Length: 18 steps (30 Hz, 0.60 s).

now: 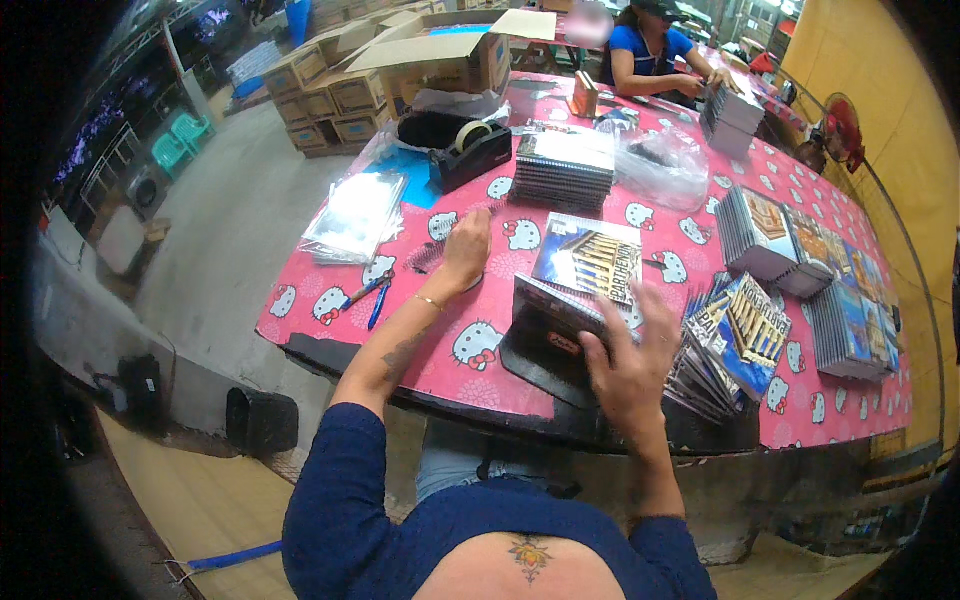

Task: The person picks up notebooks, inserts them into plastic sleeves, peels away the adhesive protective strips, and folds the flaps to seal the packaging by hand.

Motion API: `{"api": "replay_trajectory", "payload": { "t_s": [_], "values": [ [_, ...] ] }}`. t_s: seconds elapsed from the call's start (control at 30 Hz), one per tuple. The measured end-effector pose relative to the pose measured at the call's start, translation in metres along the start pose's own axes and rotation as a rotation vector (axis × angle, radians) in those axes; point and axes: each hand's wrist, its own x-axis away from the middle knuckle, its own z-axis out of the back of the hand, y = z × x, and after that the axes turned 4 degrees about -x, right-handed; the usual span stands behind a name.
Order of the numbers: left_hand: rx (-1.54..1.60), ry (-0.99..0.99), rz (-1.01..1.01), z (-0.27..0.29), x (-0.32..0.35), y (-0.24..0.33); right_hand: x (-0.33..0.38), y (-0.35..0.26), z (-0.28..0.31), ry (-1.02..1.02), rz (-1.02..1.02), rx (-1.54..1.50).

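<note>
My left hand (pixel 468 250) rests on the pink tablecloth with its fingers curled closed; whatever they hold, if anything, is hidden. Black spiral wires (pixel 428 256) lie just beside it. My right hand (pixel 635 355) is raised with thumb and fingers apart, slightly blurred. In front of it a dark-covered spiral notebook (pixel 552 325) stands partly open, its lower cover flat at the table's near edge. Right behind that lies a spiral notebook with a columned-temple cover (pixel 585 255). To the right of my right hand, a fanned pile of similar notebooks (pixel 745 335) leans unevenly.
Stacked notebooks (pixel 565 165) and a black tape dispenser (pixel 470 155) stand farther back. Clear plastic sleeves (pixel 355 215) and a blue pen (pixel 379 305) lie left. More notebook stacks (pixel 850 330) line the right. Across the table, a person (pixel 655 55) handles another stack (pixel 733 118).
</note>
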Motion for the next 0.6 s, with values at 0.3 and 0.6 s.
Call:
{"api": "replay_trajectory", "payload": {
  "t_s": [0.3, 0.6],
  "values": [
    [0.589, 0.025, 0.220, 0.125, 0.065, 0.097, -0.026, -0.003, -0.060, -0.339, 0.054, -0.187],
    [0.506, 0.120, 0.057, 0.143, 0.108, 0.116, -0.032, -0.011, -0.048, -0.453, -0.017, -0.250]
  ]
}}
